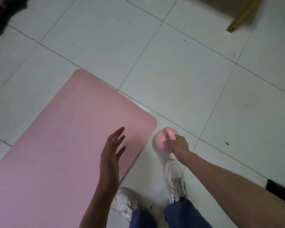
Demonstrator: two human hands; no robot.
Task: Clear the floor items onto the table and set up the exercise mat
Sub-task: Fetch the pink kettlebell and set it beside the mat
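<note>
From the head view, the pink exercise mat point(69, 137) lies unrolled flat on the tiled floor point(171, 63). The right hand point(178, 145) has its grip clenched around a small pink rounded object point(162, 140) just beside the mat's corner, while the left hand point(112, 153) hovers released over the mat. Judging by this, the mat looks set; that object seems left, and no bench is in view.

Bare tiles point(171, 66) beyond mat point(64, 137)

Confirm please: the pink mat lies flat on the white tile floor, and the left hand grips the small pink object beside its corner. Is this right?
Not quite. The head view shows the right hand gripping the small pink object; the left hand hovers open over the pink mat. The mat does lie flat on the white tile floor.
</note>
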